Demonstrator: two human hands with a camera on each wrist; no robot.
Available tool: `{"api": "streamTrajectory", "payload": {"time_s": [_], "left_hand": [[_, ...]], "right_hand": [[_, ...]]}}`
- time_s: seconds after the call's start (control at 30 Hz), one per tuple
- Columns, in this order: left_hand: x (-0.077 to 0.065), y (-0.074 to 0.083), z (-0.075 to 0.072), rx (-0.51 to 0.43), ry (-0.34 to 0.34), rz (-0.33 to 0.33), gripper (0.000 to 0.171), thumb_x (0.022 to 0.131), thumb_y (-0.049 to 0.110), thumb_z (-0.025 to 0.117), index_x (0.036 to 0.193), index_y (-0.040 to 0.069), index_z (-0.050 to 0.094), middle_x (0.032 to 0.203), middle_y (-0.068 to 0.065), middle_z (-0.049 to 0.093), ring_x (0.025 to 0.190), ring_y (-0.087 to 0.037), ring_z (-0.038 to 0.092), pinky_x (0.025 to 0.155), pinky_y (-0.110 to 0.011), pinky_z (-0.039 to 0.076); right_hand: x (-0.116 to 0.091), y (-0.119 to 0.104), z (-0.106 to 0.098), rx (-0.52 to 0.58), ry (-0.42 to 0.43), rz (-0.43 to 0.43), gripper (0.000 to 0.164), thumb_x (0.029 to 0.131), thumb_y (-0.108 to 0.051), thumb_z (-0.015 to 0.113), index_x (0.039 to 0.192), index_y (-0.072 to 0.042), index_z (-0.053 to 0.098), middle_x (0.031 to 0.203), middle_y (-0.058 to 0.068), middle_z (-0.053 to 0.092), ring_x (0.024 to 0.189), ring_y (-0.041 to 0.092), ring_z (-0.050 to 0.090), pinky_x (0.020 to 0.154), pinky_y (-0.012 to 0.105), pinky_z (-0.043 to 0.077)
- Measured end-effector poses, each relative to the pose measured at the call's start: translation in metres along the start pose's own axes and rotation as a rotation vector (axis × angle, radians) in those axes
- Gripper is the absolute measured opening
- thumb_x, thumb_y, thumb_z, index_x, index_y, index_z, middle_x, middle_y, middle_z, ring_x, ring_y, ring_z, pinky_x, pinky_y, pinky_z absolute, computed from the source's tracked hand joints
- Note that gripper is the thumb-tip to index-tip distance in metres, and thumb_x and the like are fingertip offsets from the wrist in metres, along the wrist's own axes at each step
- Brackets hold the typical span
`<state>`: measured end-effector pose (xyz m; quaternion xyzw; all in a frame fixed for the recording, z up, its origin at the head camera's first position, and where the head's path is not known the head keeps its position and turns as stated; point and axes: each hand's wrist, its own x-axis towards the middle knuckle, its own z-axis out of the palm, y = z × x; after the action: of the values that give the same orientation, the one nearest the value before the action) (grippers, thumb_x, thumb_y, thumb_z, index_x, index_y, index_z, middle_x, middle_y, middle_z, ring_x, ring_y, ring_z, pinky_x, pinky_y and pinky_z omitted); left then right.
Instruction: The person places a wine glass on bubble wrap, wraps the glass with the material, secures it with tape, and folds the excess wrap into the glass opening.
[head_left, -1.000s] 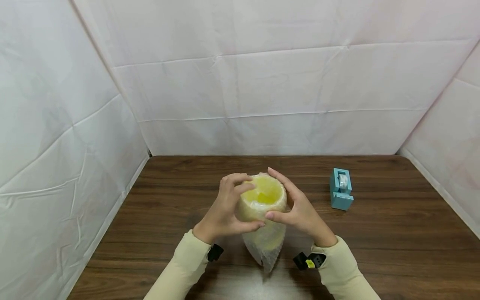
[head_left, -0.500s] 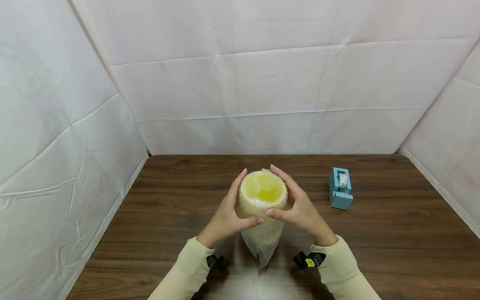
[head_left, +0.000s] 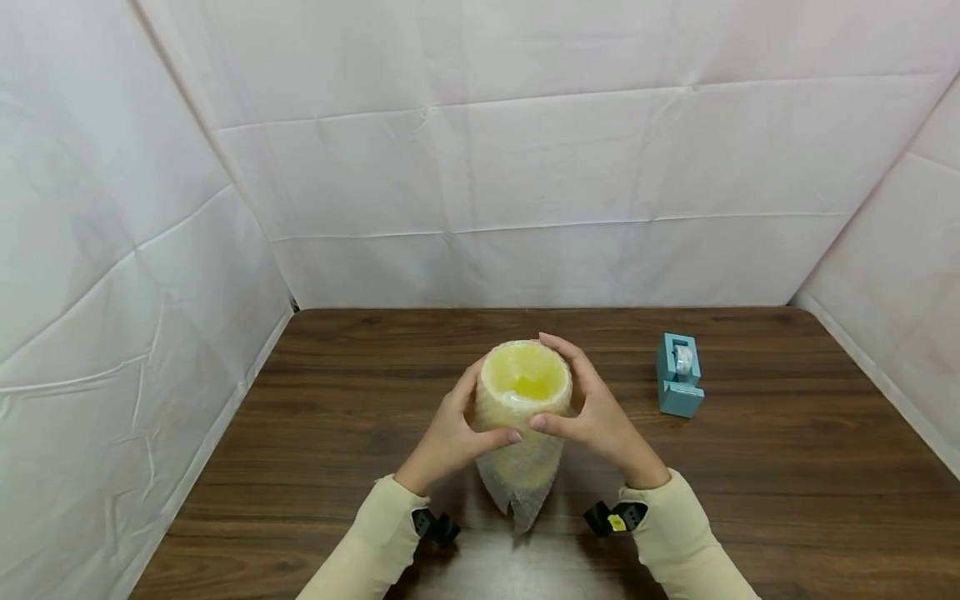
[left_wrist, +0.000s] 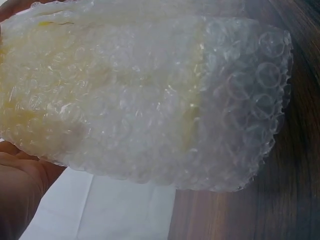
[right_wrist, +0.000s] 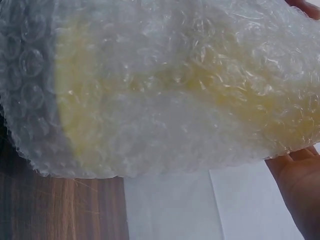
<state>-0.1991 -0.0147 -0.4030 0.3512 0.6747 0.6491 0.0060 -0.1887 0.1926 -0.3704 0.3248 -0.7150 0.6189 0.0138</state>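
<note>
A bubble-wrapped yellow container stands mid-table in the head view, its round yellow mouth facing up. Clear wrap covers its sides and tapers to a loose, pointed flap below. My left hand grips the upper left side, thumb across the front. On the opposite side my right hand holds it, thumb near the rim and fingers behind. Close up, the bubble wrap fills the left wrist view, and yellow bands show through the wrap in the right wrist view. Its exact kind is hidden.
A light blue tape dispenser with a roll of clear tape stands to the right on the dark wooden table. White cloth walls rise behind the table and at both sides.
My left fingers have moved from over the container's mouth to around its left side. The wrapped container has shifted slightly, its lower flap higher in view. The right hand stays on it.
</note>
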Motion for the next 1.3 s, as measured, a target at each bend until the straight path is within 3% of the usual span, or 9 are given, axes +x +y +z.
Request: {"api": "streamTrajectory", "payload": {"time_s": [0.17,0.37,0.53,0.7,0.87,0.97,1.13,1.3], "left_hand": [[-0.001,0.014,0.0,0.002,0.007,-0.001,0.085,0.076,0.015,0.074,0.143,0.018,0.023,0.135,-0.008,0.039,0.117,-0.022,0.045,0.091,-0.035,0.043],[0.0,0.02,0.001,0.021,0.016,-0.013,0.082,0.077,0.014,0.073,0.143,0.016,0.025,0.133,-0.008,0.041,0.115,-0.022,0.047,0.088,-0.035,0.045],[0.003,0.019,0.0,0.043,0.029,-0.025,0.082,0.076,0.009,0.073,0.142,0.018,0.025,0.133,-0.006,0.042,0.114,-0.022,0.047,0.088,-0.035,0.045],[0.009,0.017,-0.002,0.058,0.046,-0.022,0.082,0.076,0.007,0.073,0.142,0.017,0.025,0.134,-0.006,0.041,0.114,-0.022,0.047,0.088,-0.035,0.045],[0.017,0.013,-0.008,0.085,0.065,-0.024,0.082,0.076,0.009,0.073,0.142,0.017,0.025,0.135,-0.006,0.04,0.115,-0.022,0.047,0.088,-0.037,0.045],[0.024,0.003,-0.012,0.099,0.075,-0.014,0.082,0.076,0.014,0.074,0.142,0.024,0.026,0.135,-0.002,0.04,0.115,-0.02,0.047,0.088,-0.038,0.045],[0.037,-0.017,-0.019,0.102,0.07,0.016,0.083,0.075,0.027,0.074,0.141,0.033,0.025,0.136,0.005,0.038,0.115,-0.016,0.046,0.088,-0.037,0.045],[0.046,0.0,-0.024,0.121,0.059,0.003,0.081,0.077,0.02,0.073,0.142,0.025,0.026,0.131,-0.005,0.036,0.114,-0.022,0.043,0.09,-0.041,0.042]], "right_hand": [[0.0,0.002,-0.001,0.035,-0.013,0.036,0.085,0.079,-0.015,0.071,0.144,-0.02,0.016,0.132,0.012,0.037,0.111,0.027,0.047,0.086,0.035,0.047],[0.001,0.005,-0.005,0.021,-0.031,0.027,0.087,0.079,-0.014,0.071,0.145,-0.02,0.015,0.134,0.013,0.036,0.113,0.026,0.046,0.089,0.035,0.045],[0.002,0.009,-0.008,0.0,-0.026,0.015,0.085,0.08,-0.014,0.07,0.145,-0.019,0.016,0.134,0.013,0.037,0.112,0.025,0.048,0.087,0.033,0.046],[0.003,0.012,-0.009,-0.077,0.032,0.028,0.081,0.082,-0.011,0.067,0.145,-0.022,0.018,0.136,0.008,0.037,0.115,0.024,0.047,0.086,0.033,0.047],[0.005,0.016,-0.009,-0.159,0.121,0.04,0.077,0.083,-0.005,0.065,0.144,-0.021,0.021,0.137,0.008,0.037,0.116,0.027,0.047,0.09,0.044,0.043],[0.007,0.016,-0.008,-0.171,0.164,0.049,0.074,0.083,-0.002,0.063,0.144,-0.018,0.024,0.137,0.01,0.039,0.117,0.029,0.047,0.091,0.05,0.041],[0.013,0.011,-0.009,-0.17,0.183,0.05,0.069,0.086,-0.005,0.061,0.143,-0.021,0.026,0.138,0.007,0.039,0.12,0.026,0.045,0.094,0.049,0.039],[0.026,0.021,-0.017,-0.188,0.179,0.056,0.068,0.086,-0.018,0.063,0.143,-0.027,0.026,0.139,-0.001,0.038,0.121,0.023,0.044,0.093,0.045,0.041]]}}
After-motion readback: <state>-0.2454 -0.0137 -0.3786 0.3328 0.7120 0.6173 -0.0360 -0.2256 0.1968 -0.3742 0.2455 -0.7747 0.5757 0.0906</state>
